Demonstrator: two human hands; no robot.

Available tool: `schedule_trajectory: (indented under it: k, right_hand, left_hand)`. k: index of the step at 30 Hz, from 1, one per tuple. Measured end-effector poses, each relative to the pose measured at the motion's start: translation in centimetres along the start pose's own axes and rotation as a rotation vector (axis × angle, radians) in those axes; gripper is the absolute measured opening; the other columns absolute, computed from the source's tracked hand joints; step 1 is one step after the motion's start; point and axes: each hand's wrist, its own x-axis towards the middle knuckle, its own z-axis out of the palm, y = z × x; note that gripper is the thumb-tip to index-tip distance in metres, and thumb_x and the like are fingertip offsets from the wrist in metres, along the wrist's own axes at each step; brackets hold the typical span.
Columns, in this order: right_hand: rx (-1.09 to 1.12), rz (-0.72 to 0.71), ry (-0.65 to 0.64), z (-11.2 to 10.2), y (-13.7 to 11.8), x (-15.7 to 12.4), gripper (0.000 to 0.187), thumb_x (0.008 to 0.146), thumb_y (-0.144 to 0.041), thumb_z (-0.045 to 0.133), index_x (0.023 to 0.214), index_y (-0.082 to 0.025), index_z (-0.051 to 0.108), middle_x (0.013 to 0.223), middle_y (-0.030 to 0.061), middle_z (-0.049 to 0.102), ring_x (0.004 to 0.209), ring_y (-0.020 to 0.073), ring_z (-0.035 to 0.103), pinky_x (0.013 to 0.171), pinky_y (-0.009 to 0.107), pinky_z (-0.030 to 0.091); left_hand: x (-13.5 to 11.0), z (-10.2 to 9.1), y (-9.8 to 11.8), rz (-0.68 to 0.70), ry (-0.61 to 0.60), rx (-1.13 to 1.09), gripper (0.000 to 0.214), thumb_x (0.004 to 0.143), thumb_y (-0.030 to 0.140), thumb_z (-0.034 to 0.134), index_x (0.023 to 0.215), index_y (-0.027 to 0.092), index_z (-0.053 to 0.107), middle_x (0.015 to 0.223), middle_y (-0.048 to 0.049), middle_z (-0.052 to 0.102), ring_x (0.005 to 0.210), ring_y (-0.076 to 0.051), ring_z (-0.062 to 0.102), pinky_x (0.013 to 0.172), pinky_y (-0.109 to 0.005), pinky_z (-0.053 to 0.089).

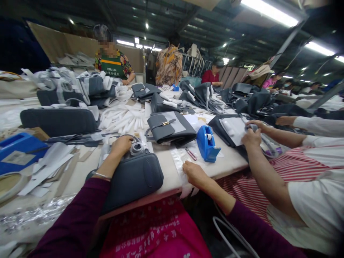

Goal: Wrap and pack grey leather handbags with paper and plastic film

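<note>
A dark blue-grey handbag (134,175) lies at the table's front edge, directly before me. My left hand (122,146) rests at its top with curled fingers gripping the handle area, beside clear wrapping and a wrapped ring. Right of the bag, my right hand (195,174) is closed in a pinch on thin clear plastic (177,161) that hangs over the table edge. Just beyond that hand are red-handled snips (190,154) and a blue tape dispenser (208,143). A second dark bag (172,127) with a gold clasp sits behind them.
At right, a co-worker's hands (252,134) handle another dark bag with white paper on it. White strips (123,116) are heaped mid-table. On the left lie a blue box-like object (18,152), paper pieces (48,168) and stacked bags (60,120). Another person (113,66) stands across the table.
</note>
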Motion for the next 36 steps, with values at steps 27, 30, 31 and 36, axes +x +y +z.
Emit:
schedule_trajectory:
  k: [27, 30, 31, 36]
  right_hand:
    - [1.728, -0.113, 0.142, -2.0, -2.4, -0.2, 0.033, 0.076, -0.027, 0.064, 0.106, -0.026, 0.051, 0.13, 0.0088, 0.057, 0.118, 0.0267, 0.054, 0.082, 0.038, 0.054]
    - [1.621, -0.224, 0.181, -2.6, -3.9, -1.7, 0.045, 0.078, -0.02, 0.063, 0.12, -0.03, 0.052, 0.138, 0.0065, 0.05, 0.13, 0.0264, 0.044, 0.096, 0.044, 0.048]
    - [1.517, -0.246, 0.223, -2.8, -4.3, -2.1, 0.045, 0.08, -0.018, 0.061, 0.123, -0.03, 0.053, 0.14, 0.0058, 0.047, 0.132, 0.0253, 0.041, 0.102, 0.045, 0.043]
    - [0.935, -0.364, 0.509, -3.3, -5.3, -3.1, 0.033, 0.089, -0.012, 0.047, 0.109, -0.028, 0.067, 0.117, 0.0049, 0.065, 0.111, 0.0183, 0.06, 0.098, 0.034, 0.047]
  left_hand:
    - [-0.1, 0.9, -0.7, -0.022, 0.068, -0.107, 0.035, 0.078, 0.019, 0.045, 0.102, 0.026, 0.07, 0.113, -0.0062, 0.069, 0.102, -0.026, 0.063, 0.085, -0.033, 0.048]
    - [0.0, 1.1, -0.8, -0.019, 0.077, -0.106, 0.036, 0.078, 0.019, 0.044, 0.103, 0.025, 0.07, 0.113, -0.0072, 0.068, 0.103, -0.027, 0.062, 0.085, -0.035, 0.048]
    - [0.1, 1.2, -0.8, -0.018, 0.078, -0.105, 0.037, 0.079, 0.019, 0.044, 0.104, 0.025, 0.07, 0.114, -0.0077, 0.068, 0.103, -0.027, 0.062, 0.085, -0.035, 0.048]
    - [0.1, 1.2, -0.7, -0.031, 0.08, -0.094, 0.036, 0.08, 0.02, 0.044, 0.104, 0.024, 0.07, 0.111, -0.0093, 0.069, 0.103, -0.027, 0.063, 0.085, -0.033, 0.048]
